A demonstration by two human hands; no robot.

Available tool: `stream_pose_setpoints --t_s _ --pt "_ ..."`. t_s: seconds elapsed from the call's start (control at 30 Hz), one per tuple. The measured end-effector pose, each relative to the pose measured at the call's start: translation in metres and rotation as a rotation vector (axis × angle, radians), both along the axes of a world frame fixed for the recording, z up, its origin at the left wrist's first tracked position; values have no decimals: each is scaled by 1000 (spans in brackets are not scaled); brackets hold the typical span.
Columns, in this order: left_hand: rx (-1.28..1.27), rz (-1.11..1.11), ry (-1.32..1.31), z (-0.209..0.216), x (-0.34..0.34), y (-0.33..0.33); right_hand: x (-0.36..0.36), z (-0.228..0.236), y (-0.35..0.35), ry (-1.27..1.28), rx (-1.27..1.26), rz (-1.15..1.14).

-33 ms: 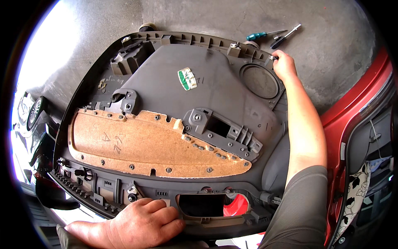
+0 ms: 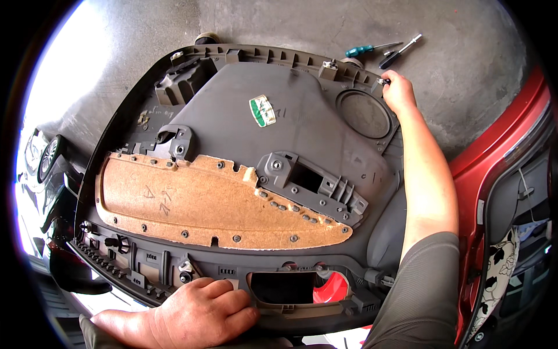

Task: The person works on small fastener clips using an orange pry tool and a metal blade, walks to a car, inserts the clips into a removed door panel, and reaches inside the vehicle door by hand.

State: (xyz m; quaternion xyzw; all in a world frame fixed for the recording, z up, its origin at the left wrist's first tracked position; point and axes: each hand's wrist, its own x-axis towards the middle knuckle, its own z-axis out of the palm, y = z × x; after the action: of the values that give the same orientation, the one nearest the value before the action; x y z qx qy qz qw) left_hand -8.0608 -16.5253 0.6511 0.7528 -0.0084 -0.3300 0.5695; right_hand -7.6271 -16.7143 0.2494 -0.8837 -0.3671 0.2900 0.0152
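Observation:
A dark grey car door panel (image 2: pixel 279 87) lies with its inner side up, a brown fibreboard piece (image 2: pixel 168 198) fixed across its middle. My left hand (image 2: pixel 203 311) rests on the panel's near edge, fingers curled over it, beside a round metal-centred fitting (image 2: pixel 185 276). At the far right corner, my right hand (image 2: pixel 400 93) is closed on the panel edge by a small pale clip (image 2: pixel 381 82); its fingertips are partly hidden. Just left of that wrist sits a round speaker grille (image 2: pixel 364 114). A green and white sticker (image 2: pixel 262 110) marks the panel's centre.
Beyond the far right corner, a teal-handled screwdriver (image 2: pixel 360 50) and a black-handled driver (image 2: pixel 390 59) lie on the concrete floor (image 2: pixel 465 58). On the right stands a red car body (image 2: pixel 494 151) with its doorway open. A dark car (image 2: pixel 61 215) is at the left.

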Motion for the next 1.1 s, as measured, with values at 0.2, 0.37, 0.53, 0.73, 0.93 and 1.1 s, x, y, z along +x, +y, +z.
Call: stream_pose_setpoints --t_s 0.2,0.37,0.53,0.73,0.93,1.1 --pt "18 2 -23 1 -1 1 -3 -3 -4 57 19 -131" --pt "8 3 -30 0 1 0 7 -23 -18 119 107 -283" --pt "23 9 -6 0 -1 -1 -5 -37 -15 167 159 -472" --pt "8 -21 21 1 2 1 -4 -38 -23 310 306 -712" --pt "5 3 32 2 0 1 -13 -44 -20 359 335 -802" --pt "-3 -21 37 3 2 2 -5 -55 -26 250 315 -751"
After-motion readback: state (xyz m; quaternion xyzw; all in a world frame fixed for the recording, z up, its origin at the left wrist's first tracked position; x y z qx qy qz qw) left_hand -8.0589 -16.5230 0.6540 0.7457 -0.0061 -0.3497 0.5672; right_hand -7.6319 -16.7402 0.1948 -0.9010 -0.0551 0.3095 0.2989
